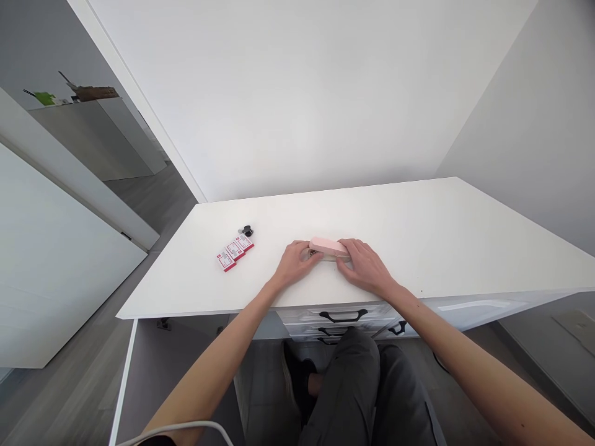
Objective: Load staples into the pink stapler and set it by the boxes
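Note:
A pale pink stapler [328, 246] lies on the white desk [418, 235] in front of me. My left hand [296, 263] grips its left end with curled fingers. My right hand [365, 265] lies over its right end, fingers bent around it. Left of my hands lie three small red-and-white boxes [234, 251] in a row, with a small black object [246, 231] just behind them.
The desk stands against a white wall, with another wall at the right. Drawers with black handles [343, 317] sit under the desk edge above my knees. At the far left a white cabinet [93, 133] carries green and brown items on top.

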Demonstrator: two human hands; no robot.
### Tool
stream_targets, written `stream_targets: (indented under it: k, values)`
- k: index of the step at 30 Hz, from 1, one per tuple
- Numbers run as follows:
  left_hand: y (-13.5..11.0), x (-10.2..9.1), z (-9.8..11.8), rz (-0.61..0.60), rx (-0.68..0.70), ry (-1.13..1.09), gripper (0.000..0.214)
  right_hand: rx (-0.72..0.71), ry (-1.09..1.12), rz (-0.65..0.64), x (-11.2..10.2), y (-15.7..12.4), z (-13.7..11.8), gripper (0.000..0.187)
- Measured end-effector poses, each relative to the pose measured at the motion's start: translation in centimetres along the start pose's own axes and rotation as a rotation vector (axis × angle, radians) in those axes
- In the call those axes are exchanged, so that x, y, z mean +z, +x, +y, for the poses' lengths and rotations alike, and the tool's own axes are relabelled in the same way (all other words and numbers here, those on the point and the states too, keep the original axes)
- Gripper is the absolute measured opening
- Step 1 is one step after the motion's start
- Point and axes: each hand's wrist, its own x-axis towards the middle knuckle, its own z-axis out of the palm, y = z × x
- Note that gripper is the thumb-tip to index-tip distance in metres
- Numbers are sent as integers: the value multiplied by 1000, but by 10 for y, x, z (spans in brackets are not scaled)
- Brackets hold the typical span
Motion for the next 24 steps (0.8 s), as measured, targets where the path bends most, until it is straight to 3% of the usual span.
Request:
stream_targets:
  k: [10, 17, 24]
  values:
    - [-8, 3, 8, 12, -46, -189, 23, -162, -4, 82, 4, -2, -2, 41]
    - [-17, 10, 14, 4, -24, -208, 29, -157, 49, 41, 3, -5, -13, 35]
    - [-18, 10, 17, -3, 1, -145, 36, -161, 52, 73, 13, -5, -8, 36]
